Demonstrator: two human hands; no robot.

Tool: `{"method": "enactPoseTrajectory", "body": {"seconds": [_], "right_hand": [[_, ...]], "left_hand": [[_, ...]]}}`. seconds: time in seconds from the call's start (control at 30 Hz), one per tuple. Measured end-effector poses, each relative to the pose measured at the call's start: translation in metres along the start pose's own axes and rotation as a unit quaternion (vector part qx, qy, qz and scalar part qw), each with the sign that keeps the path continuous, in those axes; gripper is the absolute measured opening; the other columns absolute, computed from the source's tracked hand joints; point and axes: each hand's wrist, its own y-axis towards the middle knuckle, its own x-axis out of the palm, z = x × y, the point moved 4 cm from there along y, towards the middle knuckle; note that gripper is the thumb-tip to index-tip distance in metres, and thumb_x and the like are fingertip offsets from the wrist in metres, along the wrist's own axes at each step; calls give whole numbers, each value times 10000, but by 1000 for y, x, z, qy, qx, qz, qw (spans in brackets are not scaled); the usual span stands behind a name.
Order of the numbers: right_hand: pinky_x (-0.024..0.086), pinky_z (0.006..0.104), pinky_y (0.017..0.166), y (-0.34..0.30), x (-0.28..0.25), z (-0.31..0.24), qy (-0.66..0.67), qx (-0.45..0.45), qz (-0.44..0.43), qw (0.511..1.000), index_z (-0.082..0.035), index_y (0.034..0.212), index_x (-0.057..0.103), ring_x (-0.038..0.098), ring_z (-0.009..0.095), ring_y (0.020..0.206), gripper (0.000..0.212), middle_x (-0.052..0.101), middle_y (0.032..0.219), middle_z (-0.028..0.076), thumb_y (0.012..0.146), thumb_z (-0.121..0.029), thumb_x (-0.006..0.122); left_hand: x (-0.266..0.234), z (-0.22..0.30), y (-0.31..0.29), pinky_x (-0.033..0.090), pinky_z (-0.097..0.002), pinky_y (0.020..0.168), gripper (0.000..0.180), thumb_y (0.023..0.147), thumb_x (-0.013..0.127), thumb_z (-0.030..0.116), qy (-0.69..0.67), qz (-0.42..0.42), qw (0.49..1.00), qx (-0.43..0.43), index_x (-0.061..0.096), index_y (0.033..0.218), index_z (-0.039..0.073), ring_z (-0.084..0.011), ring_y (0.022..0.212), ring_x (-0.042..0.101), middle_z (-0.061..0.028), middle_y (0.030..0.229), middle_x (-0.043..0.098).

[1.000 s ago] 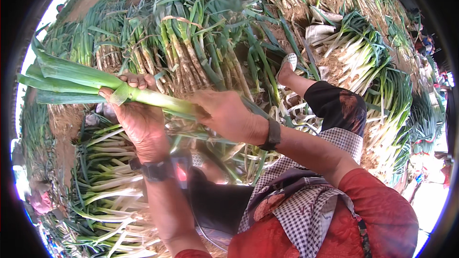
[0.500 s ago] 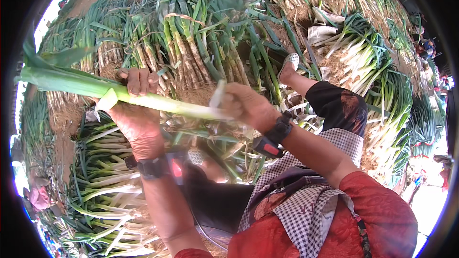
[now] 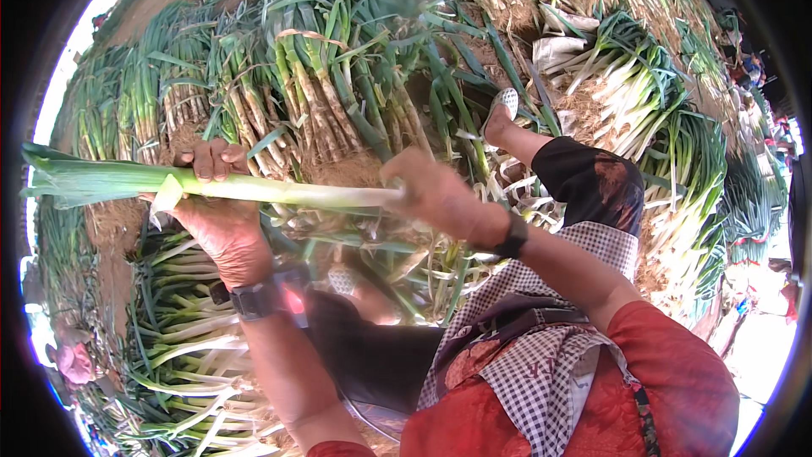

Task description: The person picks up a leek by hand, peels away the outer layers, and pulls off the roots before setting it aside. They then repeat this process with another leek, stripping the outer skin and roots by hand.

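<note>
A long leek (image 3: 296,193) lies level across the view, its green leaves at the left and its white end at the right. My left hand (image 3: 222,220) is wrapped round its middle, palm beneath and fingers curled over the top. A loose pale strip of leaf (image 3: 169,195) hangs from the stalk beside that hand. At the white end, my right hand (image 3: 440,195) is closed in a fist, smeared by motion; its fingertips are partly hidden. Below the leek lie scattered peeled leaves (image 3: 440,267) on the ground.
Unpeeled leek bundles (image 3: 313,101) with brown roots stand ahead. White-stemmed leeks are piled at the left (image 3: 190,313) and at the right (image 3: 668,161). My outstretched leg (image 3: 584,178) ends in a patterned shoe (image 3: 505,101). A checked apron (image 3: 541,372) covers my lap.
The leek has turned nearly level as its leafy end dropped slightly. My right hand has shifted a little right, and the pale strip that stood up beside it no longer shows there.
</note>
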Motion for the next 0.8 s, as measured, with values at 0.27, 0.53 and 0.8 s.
{"method": "enactPoseTrajectory", "body": {"seconds": [0.27,0.53,0.8], "right_hand": [[484,410,709,14,26,-12,28,11,-20,999,-63,946,491,600,323,804,252,529,945,126,787,-95,684],[446,451,714,28,34,-26,40,32,-40,998,-59,978,460,562,376,843,312,510,968,147,772,-103,690],[459,397,631,23,43,-23,19,-13,-73,997,-40,973,498,588,322,752,287,536,944,122,789,-132,698]], "left_hand": [[1,-4,-2,419,-293,701,536,812,635,595,11,32,999,13,583,870,64,-141,677,413,-15,719,450],[-9,5,-8,447,-323,778,484,783,681,544,27,61,998,17,594,849,73,-158,710,438,-36,743,470],[-8,4,-15,463,-335,750,496,817,645,553,58,91,994,34,586,892,66,-167,694,457,-43,738,497]]}}
